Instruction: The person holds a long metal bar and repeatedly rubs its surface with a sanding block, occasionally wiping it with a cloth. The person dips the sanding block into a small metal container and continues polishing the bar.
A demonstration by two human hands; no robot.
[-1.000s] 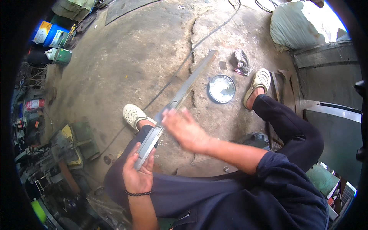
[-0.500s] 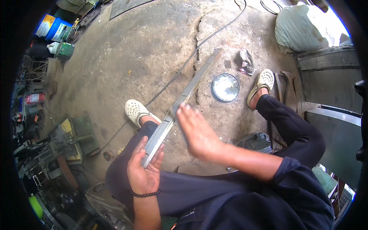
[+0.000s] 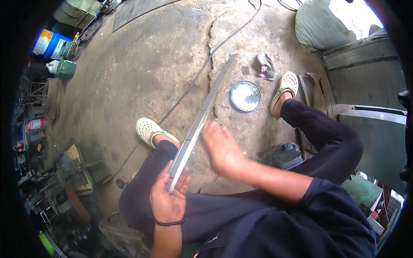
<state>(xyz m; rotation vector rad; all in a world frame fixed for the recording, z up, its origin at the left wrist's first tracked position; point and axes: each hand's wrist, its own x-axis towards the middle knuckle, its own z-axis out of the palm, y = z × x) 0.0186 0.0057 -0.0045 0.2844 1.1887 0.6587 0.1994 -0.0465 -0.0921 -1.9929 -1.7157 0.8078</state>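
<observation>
A long, straight grey metal bar with crosswise lines along its top slants away from me over the floor. Its near end rests in my left hand, with the thumb on one side and the fingers curled up on the other. A dark bead bracelet circles that wrist. Beside the bar's middle, on its right side, is my right hand, fingers stretched out and slightly blurred. Whether those fingertips touch the bar I cannot tell. Farther off, past my right hand, a round shiny dish sits on the floor.
A crumpled cloth lies beyond the dish. A dark cable crosses the concrete. My feet wear pale clogs. Near my right leg stands a grey machine part. Clutter and a blue bucket line the left; metal cabinets stand right.
The bar's near end has shifted slightly right and down in view with my left hand. My right hand remains beside the bar, a little lower along it. The whole view has shifted slightly.
</observation>
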